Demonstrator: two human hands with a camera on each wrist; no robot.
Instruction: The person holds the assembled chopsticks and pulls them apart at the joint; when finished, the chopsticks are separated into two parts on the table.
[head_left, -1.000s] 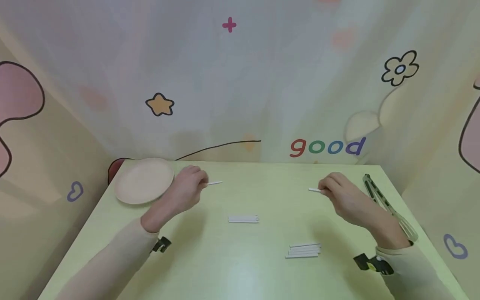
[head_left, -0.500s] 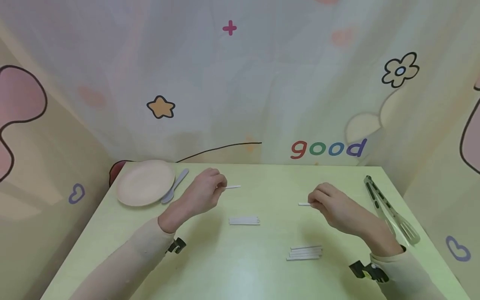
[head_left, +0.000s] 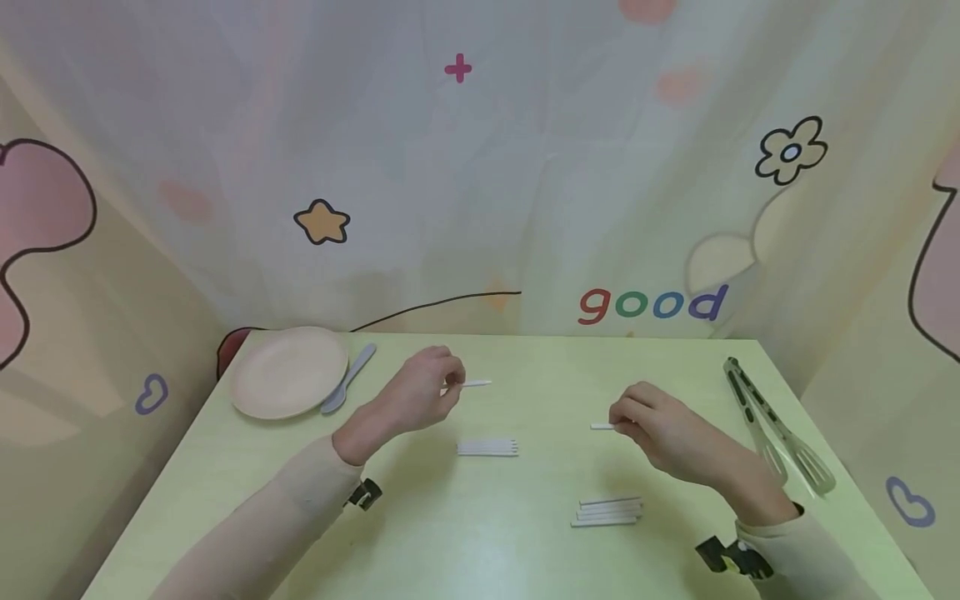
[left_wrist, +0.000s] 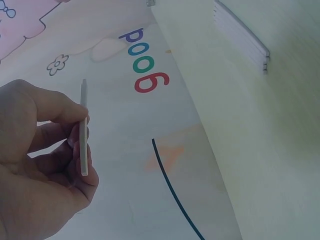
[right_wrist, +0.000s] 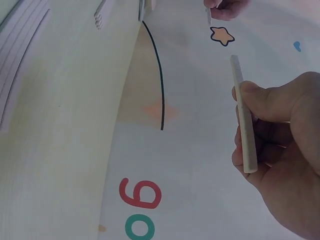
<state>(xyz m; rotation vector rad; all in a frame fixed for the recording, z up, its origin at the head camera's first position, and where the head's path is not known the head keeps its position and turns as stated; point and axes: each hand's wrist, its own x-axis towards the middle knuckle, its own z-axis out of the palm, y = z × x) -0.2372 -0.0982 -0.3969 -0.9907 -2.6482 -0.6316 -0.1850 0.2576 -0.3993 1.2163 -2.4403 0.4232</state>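
My left hand (head_left: pixel 423 390) pinches a thin white stick (left_wrist: pixel 84 150) between thumb and fingers, above the back middle of the table. To the right, my right hand (head_left: pixel 667 435) pinches another white stick (right_wrist: pixel 245 120), which points left toward the first one. Both sticks lie roughly level in the head view, with a gap between the hands. Lower down, between the hands, several white sticks (head_left: pixel 487 448) lie side by side in a neat row on the table. Several more sticks (head_left: pixel 609 512) lie slightly fanned out, nearer the front and below the right hand.
A round pale plate (head_left: pixel 288 372) sits at the back left corner, with a grey-blue spoon (head_left: pixel 350 379) along its right side. Kitchen tongs (head_left: pixel 787 429) with a slotted end lie near the right edge. A printed curtain (head_left: pixel 420 167) rises behind the table (head_left: pixel 480 533).
My left hand has moved right with its stick, uncovering the spoon. My right hand has come left and nearer with its stick. The sticks on the table have stayed put.
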